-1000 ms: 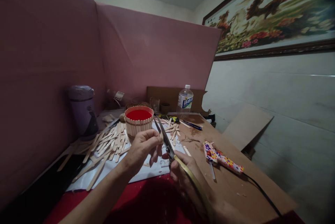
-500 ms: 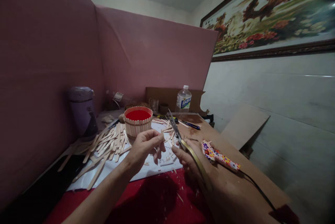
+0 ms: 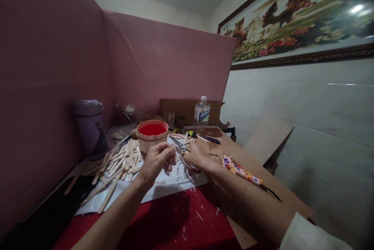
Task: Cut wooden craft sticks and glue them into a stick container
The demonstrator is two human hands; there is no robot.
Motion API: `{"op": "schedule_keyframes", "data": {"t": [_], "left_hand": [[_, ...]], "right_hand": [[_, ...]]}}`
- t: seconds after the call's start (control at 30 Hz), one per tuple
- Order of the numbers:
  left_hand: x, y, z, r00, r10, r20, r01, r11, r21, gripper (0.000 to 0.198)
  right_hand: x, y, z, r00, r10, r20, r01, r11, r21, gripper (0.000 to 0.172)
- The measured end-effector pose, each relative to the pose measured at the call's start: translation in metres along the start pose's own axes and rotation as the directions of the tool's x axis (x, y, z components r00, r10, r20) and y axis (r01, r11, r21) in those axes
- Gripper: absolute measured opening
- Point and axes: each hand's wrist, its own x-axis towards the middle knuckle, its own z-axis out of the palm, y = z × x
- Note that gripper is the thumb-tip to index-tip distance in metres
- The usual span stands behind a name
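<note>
My left hand (image 3: pixel 157 162) is closed in a pinch, with the pale tip of a small wooden stick piece (image 3: pixel 174 148) just showing at the fingertips. My right hand (image 3: pixel 197 157) is on the handles of the scissors (image 3: pixel 184 149), low over the white paper (image 3: pixel 163 192). The blades point away to the far left, and the fingers partly hide the handles. Right behind my left hand stands a round tub (image 3: pixel 152 142) ringed with upright wooden sticks, red inside. Many flat wooden sticks (image 3: pixel 124 160) lie heaped to its left.
On the brown board at right lie a flower-patterned glue gun (image 3: pixel 241 171) with a black cord and a dark blue pen-like tool (image 3: pixel 212 139). A plastic bottle (image 3: pixel 201 113) stands behind, a purple lidded container (image 3: pixel 92 129) at left. Wood scraps dot the red cloth (image 3: pixel 175 219).
My right hand has reached forward and turned over, bringing the scissors from upright down near the paper beside the tub. My left hand stays pinched, shifted slightly left in view.
</note>
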Motion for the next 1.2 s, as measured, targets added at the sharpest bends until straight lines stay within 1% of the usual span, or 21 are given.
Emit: {"op": "schedule_keyframes", "data": {"t": [0.1, 0.2, 0.3, 0.37, 0.47, 0.53, 0.57, 0.6, 0.63, 0.67, 0.7, 0.73, 0.77, 0.8, 0.83, 0.87, 0.93, 1.0, 1.07, 1.13, 1.2], "left_hand": [[0.0, -0.001, -0.001, 1.0, -0.002, -0.014, 0.002, 1.0, -0.014, 0.027], [0.002, -0.003, -0.002, 1.0, -0.001, -0.03, -0.001, 0.999, -0.038, 0.027], [0.003, -0.005, -0.003, 0.999, -0.011, -0.044, 0.008, 0.999, -0.053, 0.026], [0.004, -0.008, -0.002, 0.999, -0.009, -0.049, 0.006, 0.999, -0.052, 0.027], [0.004, -0.013, 0.001, 0.999, -0.01, -0.045, 0.011, 1.0, 0.024, 0.032], [0.005, -0.018, 0.002, 0.999, -0.014, -0.046, 0.02, 0.989, 0.144, 0.036], [0.005, -0.02, 0.001, 0.998, 0.005, -0.064, 0.01, 0.974, 0.228, 0.037], [0.006, -0.021, -0.001, 0.993, 0.055, -0.103, -0.018, 0.945, 0.328, 0.039], [0.007, -0.022, -0.004, 0.975, 0.149, -0.166, -0.062, 0.895, 0.441, 0.04], [0.008, -0.022, -0.008, 0.93, 0.287, -0.23, -0.112, 0.817, 0.565, 0.037], [0.01, -0.021, -0.013, 0.852, 0.439, -0.285, -0.14, 0.716, 0.684, 0.03], [0.012, -0.02, -0.019, 0.759, 0.568, -0.32, -0.142, 0.623, 0.77, 0.021], [0.014, -0.018, -0.025, 0.672, 0.66, -0.337, -0.125, 0.549, 0.826, 0.017], [0.016, -0.016, -0.032, 0.621, 0.719, -0.313, -0.111, 0.476, 0.872, 0.019], [0.019, -0.015, -0.038, 0.598, 0.752, -0.277, -0.098, 0.411, 0.906, 0.025], [0.021, -0.014, -0.044, 0.597, 0.764, -0.244, -0.083, 0.361, 0.929, 0.035], [0.026, -0.015, -0.054, 0.674, 0.721, -0.16, -0.059, 0.268, 0.962, 0.048], [0.031, -0.018, -0.062, 0.757, 0.648, -0.085, -0.055, 0.192, 0.98, 0.046], [0.035, -0.023, -0.069, 0.807, 0.59, -0.036, -0.072, 0.158, 0.985, 0.035], [0.039, -0.027, -0.074, 0.811, 0.584, -0.017, -0.084, 0.144, 0.986, 0.023], [0.041, -0.028, -0.076, 0.804, 0.595, 0.0, -0.102, 0.137, 0.985, 0.019]], "right_hand": [[-0.005, -0.012, 0.008, 0.999, -0.024, -0.022, 0.021, 0.991, -0.134, 0.025], [-0.012, -0.022, 0.007, 0.996, -0.08, -0.037, 0.071, 0.978, -0.195, 0.021], [-0.018, -0.028, -0.001, 0.981, -0.168, -0.099, 0.148, 0.972, -0.182, 0.031], [-0.02, -0.028, -0.004, 0.959, -0.257, -0.118, 0.253, 0.966, -0.049, 0.041], [-0.021, -0.026, -0.001, 0.92, -0.355, -0.164, 0.389, 0.878, 0.278, 0.036], [-0.019, -0.022, 0.002, 0.911, -0.341, -0.231, 0.408, 0.822, 0.396, 0.029], [-0.018, -0.021, 0.004, 0.912, -0.318, -0.258, 0.404, 0.807, 0.432, 0.027], [-0.016, -0.019, 0.005, 0.916, -0.298, -0.268, 0.394, 0.791, 0.468, 0.026], [-0.013, -0.016, 0.005, 0.922, -0.281, -0.266, 0.381, 0.775, 0.504, 0.025], [-0.011, -0.014, 0.006, 0.927, -0.27, -0.259, 0.37, 0.763, 0.529, 0.025], [-0.009, -0.011, 0.006, 0.929, -0.266, -0.255, 0.365, 0.76, 0.537, 0.024], [-0.007, -0.007, 0.007, 0.928, -0.269, -0.259, 0.369, 0.766, 0.526, 0.023], [-0.005, -0.003, 0.008, 0.921, -0.276, -0.274, 0.381, 0.776, 0.503, 0.021], [-0.004, 0.0, 0.009, 0.914, -0.285, -0.29, 0.396, 0.784, 0.478, 0.019], [-0.004, 0.004, 0.011, 0.908, -0.289, -0.305, 0.407, 0.785, 0.467, 0.018], [-0.005, 0.008, 0.013, 0.904, -0.292, -0.311, 0.413, 0.781, 0.469, 0.016], [-0.007, 0.014, 0.016, 0.904, -0.283, -0.32, 0.413, 0.77, 0.487, 0.015], [-0.011, 0.018, 0.019, 0.904, -0.274, -0.328, 0.41, 0.773, 0.484, 0.013], [-0.013, 0.02, 0.02, 0.897, -0.282, -0.341, 0.421, 0.784, 0.457, 0.013], [-0.014, 0.023, 0.021, 0.887, -0.298, -0.353, 0.437, 0.787, 0.435, 0.014], [-0.013, 0.025, 0.022, 0.878, -0.31, -0.366, 0.454, 0.782, 0.427, 0.016]]}}
